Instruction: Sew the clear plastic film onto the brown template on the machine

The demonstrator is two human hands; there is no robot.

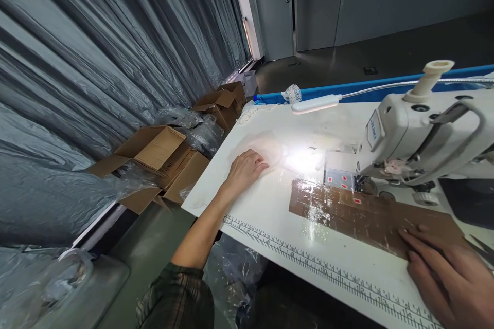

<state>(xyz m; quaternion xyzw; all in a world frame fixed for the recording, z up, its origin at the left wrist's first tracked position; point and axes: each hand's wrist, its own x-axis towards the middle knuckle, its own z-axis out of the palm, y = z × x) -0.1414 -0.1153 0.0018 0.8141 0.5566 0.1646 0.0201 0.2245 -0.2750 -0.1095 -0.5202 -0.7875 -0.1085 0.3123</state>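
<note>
Seen from above a sewing station. Nearest, at lower right, right hand lying flat and open, fingertips pressed on the near end of a brown taped strip stuck to the white surface; nothing gripped. Printed ruler scale running along the surface's near edge. Left of centre, left hand stretched out, palm down, fingers loosely spread over a pale, thin, rounded piece of fabric, pale almost as the surface itself and hard to make out under the glare. Fabric lying left of the needle area, apart from it, not yet under the presser foot; no stitching visible on it, so sewing judged barely begun or not started. Further right, white sewing machine, small red markers on its plate. Beyond, a slim lamp on a flexible neck, lit. Far left, on the floor, open cardboard boxes against grey plastic sheeting.
</note>
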